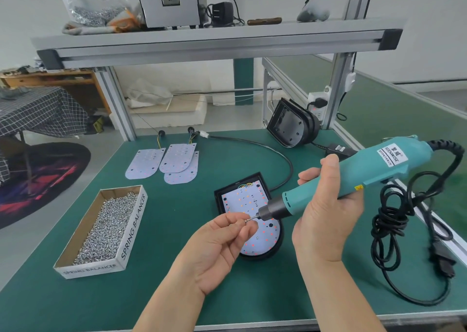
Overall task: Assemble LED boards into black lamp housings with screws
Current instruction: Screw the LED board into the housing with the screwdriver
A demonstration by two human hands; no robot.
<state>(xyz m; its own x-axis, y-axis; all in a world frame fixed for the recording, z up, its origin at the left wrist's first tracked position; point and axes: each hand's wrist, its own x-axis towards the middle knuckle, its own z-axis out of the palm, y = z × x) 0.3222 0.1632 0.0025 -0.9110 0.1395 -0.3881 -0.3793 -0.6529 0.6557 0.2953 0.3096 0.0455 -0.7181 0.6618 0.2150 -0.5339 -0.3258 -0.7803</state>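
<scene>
Head view: the left hand [217, 244] pinches a screw [245, 220], holding it at the bit tip of the teal electric screwdriver [353, 177], which the right hand [326, 214] grips around the barrel. Beneath them, mid-bench, the black lamp housing [236, 182] lies flat with an LED board [242, 197] seated inside. A cardboard box [131, 228] of screws sits toward the left edge.

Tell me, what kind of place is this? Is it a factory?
Likely a small factory assembly bench. A box of screws sits on the green table, spare LED boards lie nearby, and the right hand holds an electric screwdriver while the left hand pinches a screw.
</scene>
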